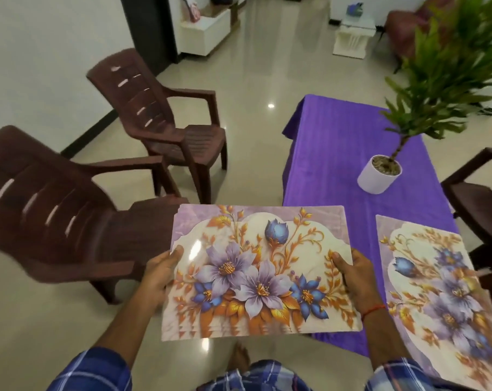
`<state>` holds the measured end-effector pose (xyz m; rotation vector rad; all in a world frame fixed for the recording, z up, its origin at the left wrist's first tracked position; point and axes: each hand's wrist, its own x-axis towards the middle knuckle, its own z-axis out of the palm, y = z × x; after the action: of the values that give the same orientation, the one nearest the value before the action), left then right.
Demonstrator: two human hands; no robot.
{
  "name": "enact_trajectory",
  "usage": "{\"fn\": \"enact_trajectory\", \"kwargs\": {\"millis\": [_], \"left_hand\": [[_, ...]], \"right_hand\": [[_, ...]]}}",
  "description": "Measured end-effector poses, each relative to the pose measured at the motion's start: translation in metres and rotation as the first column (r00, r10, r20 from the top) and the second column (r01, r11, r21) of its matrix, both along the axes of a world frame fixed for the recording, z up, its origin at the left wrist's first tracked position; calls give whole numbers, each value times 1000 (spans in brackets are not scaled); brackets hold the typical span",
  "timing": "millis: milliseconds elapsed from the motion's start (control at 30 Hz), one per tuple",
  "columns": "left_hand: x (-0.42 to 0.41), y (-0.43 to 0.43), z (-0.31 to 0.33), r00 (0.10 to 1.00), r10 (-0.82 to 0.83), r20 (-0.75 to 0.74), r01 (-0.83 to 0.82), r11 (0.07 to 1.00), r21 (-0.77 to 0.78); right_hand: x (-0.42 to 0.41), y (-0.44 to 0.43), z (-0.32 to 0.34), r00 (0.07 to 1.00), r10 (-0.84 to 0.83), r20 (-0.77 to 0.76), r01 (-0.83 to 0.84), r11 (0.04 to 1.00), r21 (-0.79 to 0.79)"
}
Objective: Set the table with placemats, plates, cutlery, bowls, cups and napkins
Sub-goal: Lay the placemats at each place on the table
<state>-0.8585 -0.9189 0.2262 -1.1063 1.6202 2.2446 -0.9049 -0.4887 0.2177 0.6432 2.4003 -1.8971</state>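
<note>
I hold a stack of floral placemats (260, 273) flat in front of me, partly over the near left corner of the purple-clothed table (335, 153). My left hand (160, 273) grips the stack's left edge with the thumb on top. My right hand (354, 277) grips its right edge the same way. The layered lower edge shows several mats in the stack. Another floral placemat (436, 300) lies flat on the table at the near right, turned lengthwise away from me.
A potted green plant in a white pot (378, 174) stands mid-table. Two brown plastic chairs (165, 128) (55, 215) stand left of the table, and another chair (481, 198) is at its right. A white cabinet (205, 32) and a small white table (354, 35) are far back.
</note>
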Motion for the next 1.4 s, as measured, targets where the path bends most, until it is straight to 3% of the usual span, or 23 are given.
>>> {"fn": "enact_trajectory", "kwargs": {"millis": [367, 700, 900, 1100, 1400], "left_hand": [[-131, 58, -5, 944, -330, -3, 330, 944, -16], [-237, 123, -10, 865, -502, 9, 492, 845, -209], [-310, 150, -21, 762, -645, 52, 641, 741, -200], [-364, 156, -23, 604, -796, 42, 795, 606, 28], [-388, 185, -20, 463, -885, 55, 887, 462, -16]], "right_hand": [[8, 55, -21, 948, -315, 41, 315, 949, 9], [19, 63, -16, 837, -546, 35, 543, 836, 76], [12, 48, -33, 716, -690, 104, 682, 723, 106], [7, 21, -45, 563, -818, 120, 816, 573, 74], [39, -28, -45, 384, -913, 139, 923, 380, -55]]}}
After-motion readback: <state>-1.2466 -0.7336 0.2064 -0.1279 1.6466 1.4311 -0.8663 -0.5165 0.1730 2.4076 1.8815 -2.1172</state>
